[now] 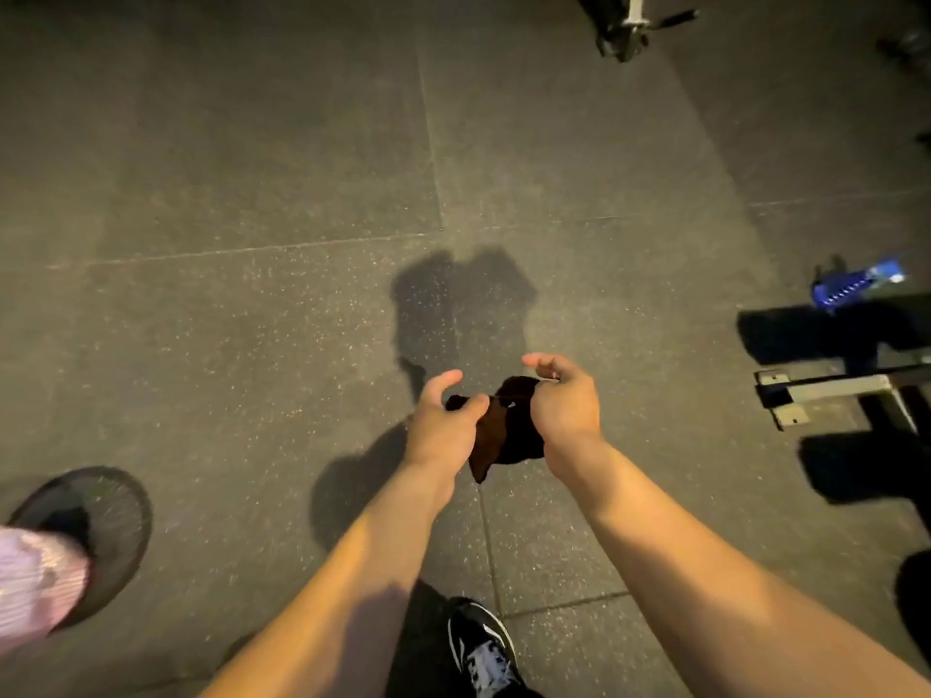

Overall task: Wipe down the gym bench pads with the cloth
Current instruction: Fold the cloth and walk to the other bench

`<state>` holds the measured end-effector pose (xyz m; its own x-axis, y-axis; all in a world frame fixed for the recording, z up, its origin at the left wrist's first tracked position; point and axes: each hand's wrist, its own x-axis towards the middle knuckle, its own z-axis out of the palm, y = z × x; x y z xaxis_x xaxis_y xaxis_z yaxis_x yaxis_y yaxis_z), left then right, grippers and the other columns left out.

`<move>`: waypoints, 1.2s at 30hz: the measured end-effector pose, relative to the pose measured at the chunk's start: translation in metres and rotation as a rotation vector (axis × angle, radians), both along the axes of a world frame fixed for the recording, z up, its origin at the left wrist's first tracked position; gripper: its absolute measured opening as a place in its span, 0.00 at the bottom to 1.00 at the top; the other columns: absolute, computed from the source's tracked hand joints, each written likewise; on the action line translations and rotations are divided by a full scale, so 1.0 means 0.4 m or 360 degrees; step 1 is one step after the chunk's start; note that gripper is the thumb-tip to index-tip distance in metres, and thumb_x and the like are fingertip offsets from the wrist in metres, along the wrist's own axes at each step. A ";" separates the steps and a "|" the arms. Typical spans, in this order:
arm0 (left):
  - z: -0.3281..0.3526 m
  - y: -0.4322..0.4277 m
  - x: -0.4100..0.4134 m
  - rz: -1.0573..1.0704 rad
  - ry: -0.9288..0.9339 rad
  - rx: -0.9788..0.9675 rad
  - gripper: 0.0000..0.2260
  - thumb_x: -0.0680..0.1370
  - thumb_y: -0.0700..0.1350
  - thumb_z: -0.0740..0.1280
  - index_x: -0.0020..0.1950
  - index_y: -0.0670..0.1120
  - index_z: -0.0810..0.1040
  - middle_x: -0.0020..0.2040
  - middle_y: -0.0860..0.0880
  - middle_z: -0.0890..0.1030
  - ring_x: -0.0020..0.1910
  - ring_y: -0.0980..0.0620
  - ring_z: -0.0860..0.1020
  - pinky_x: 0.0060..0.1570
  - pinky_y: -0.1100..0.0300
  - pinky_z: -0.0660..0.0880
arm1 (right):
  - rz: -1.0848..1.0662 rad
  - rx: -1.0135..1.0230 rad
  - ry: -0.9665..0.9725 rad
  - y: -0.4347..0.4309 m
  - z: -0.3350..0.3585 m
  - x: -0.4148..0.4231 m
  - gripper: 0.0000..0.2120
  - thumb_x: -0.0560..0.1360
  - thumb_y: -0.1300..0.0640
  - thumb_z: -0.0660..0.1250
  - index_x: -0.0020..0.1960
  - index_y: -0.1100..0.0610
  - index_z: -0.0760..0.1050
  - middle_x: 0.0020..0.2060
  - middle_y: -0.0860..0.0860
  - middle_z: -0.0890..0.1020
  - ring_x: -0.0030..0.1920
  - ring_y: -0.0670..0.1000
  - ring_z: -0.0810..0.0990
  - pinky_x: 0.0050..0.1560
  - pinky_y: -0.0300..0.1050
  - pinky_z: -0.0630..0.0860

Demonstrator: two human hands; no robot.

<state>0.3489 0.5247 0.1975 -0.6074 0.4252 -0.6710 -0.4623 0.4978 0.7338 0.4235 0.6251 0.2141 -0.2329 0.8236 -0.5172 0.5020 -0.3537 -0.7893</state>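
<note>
Your left grip (443, 425) and right grip (561, 403) each pinch the cloth (509, 435), holding it spread, probably to ready a wiping face.

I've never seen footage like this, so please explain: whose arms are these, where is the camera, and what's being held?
There is only one picture, from a wide-angle camera worn on a person's head, looking down. The two bare arms are the wearer's own. The left hand and the right hand each pinch a dark cloth, which hangs between them above the speckled floor. On the floor to the right lie a blue bottle-like object and a metal frame foot. One shoe shows below.
</note>
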 end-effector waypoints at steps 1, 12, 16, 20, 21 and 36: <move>0.027 0.035 0.008 -0.0078 0.0028 -0.0008 0.12 0.78 0.48 0.70 0.57 0.64 0.77 0.61 0.49 0.79 0.58 0.49 0.80 0.62 0.51 0.77 | -0.0050 -0.0004 0.0008 0.031 0.024 0.010 0.26 0.71 0.74 0.51 0.54 0.53 0.79 0.56 0.52 0.77 0.55 0.54 0.79 0.52 0.48 0.77; 0.361 0.394 0.011 -0.0654 0.0004 0.0213 0.24 0.76 0.34 0.63 0.66 0.56 0.77 0.56 0.51 0.81 0.51 0.55 0.79 0.45 0.62 0.75 | -0.0450 0.0103 0.0224 0.321 0.348 0.028 0.21 0.71 0.73 0.54 0.45 0.52 0.80 0.45 0.54 0.81 0.45 0.53 0.79 0.49 0.49 0.78; 0.470 0.514 0.012 -0.1008 0.0201 0.0246 0.24 0.76 0.29 0.62 0.68 0.49 0.76 0.51 0.48 0.82 0.43 0.53 0.78 0.41 0.64 0.73 | -0.0499 0.0310 -0.0021 0.403 0.448 0.035 0.24 0.68 0.72 0.56 0.42 0.46 0.81 0.49 0.50 0.77 0.47 0.52 0.80 0.56 0.52 0.79; 0.559 0.608 -0.040 -0.1171 0.0555 0.0177 0.18 0.78 0.34 0.65 0.67 0.45 0.79 0.61 0.46 0.82 0.59 0.48 0.79 0.57 0.62 0.72 | -0.0500 0.0410 -0.0191 0.467 0.585 0.036 0.26 0.69 0.74 0.53 0.50 0.50 0.80 0.56 0.53 0.74 0.52 0.51 0.77 0.59 0.51 0.77; 0.579 0.626 -0.051 -0.1172 0.0631 0.0174 0.15 0.79 0.35 0.66 0.65 0.44 0.80 0.60 0.46 0.83 0.58 0.48 0.80 0.56 0.60 0.73 | -0.0492 0.0437 -0.0214 0.479 0.619 0.036 0.26 0.69 0.74 0.53 0.52 0.52 0.79 0.56 0.54 0.74 0.52 0.50 0.77 0.61 0.49 0.76; 0.987 1.149 -0.005 -0.1798 0.1025 0.0233 0.14 0.81 0.48 0.63 0.37 0.45 0.75 0.46 0.42 0.80 0.54 0.44 0.77 0.48 0.54 0.71 | -0.0797 0.0565 -0.0165 0.865 1.015 0.136 0.18 0.76 0.71 0.56 0.54 0.52 0.77 0.45 0.44 0.79 0.48 0.45 0.77 0.47 0.37 0.75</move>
